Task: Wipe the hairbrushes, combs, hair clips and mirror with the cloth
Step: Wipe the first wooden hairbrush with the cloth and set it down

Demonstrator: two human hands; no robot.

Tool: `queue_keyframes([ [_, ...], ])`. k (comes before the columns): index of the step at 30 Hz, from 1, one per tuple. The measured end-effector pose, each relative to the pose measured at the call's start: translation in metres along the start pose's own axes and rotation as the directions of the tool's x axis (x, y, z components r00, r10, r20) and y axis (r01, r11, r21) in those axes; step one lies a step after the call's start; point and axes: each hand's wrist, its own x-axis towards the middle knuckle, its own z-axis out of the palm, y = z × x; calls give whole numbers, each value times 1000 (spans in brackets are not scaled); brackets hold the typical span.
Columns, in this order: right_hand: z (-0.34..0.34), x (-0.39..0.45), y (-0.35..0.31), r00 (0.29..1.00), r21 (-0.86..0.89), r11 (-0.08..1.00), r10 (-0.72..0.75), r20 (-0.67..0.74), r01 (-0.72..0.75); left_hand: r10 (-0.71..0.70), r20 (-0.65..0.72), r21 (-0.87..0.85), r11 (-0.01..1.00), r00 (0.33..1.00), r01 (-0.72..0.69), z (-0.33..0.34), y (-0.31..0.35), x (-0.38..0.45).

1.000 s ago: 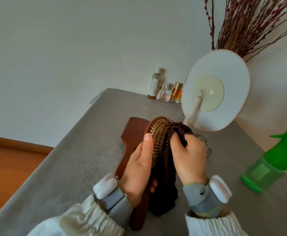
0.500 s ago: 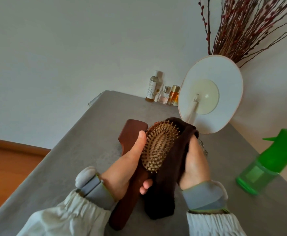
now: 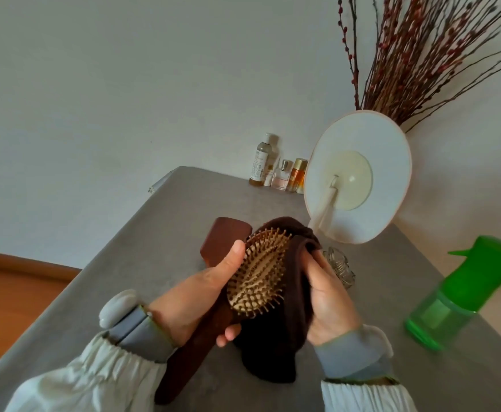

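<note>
Head view looks down on a grey table where the hairbrush-wiping step is in hand. Left hand has its grip wrapped round the wooden hairbrush, thumb up along the edge of the head, bristles facing up and held above the table. Right hand has its grip closed on the dark brown cloth, which drapes round the far side and back of the brush head and hangs down. Another wooden brush lies just behind, a clear hair clip beside the right hand, and the mirror stands beyond, back towards the camera. Next, I judge, the cloth must be drawn across the brush, then on to the others.
</note>
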Motion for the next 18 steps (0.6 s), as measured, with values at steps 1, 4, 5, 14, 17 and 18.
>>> queue_keyframes([
  [1,-3,2,2,1000,-13,1000,-25,-20,24,6,-17,5,1000,1000,-6,0,2,-1],
  [4,-8,6,5,989,37,997,-67,-129,72,145,-296,-32,986,944,-162,-4,3,4],
  [5,-10,8,4,984,55,994,-83,-156,92,264,-463,29,959,846,-283,-8,3,6],
  [14,1,4,5,913,117,954,-224,-340,277,151,-271,343,938,951,-51,13,0,0],
  [17,12,0,17,915,72,951,-265,-304,300,279,-444,55,957,851,-285,11,-9,14],
  [18,15,-3,22,919,50,954,-269,-288,295,307,-481,-66,921,821,-383,12,-8,17],
])
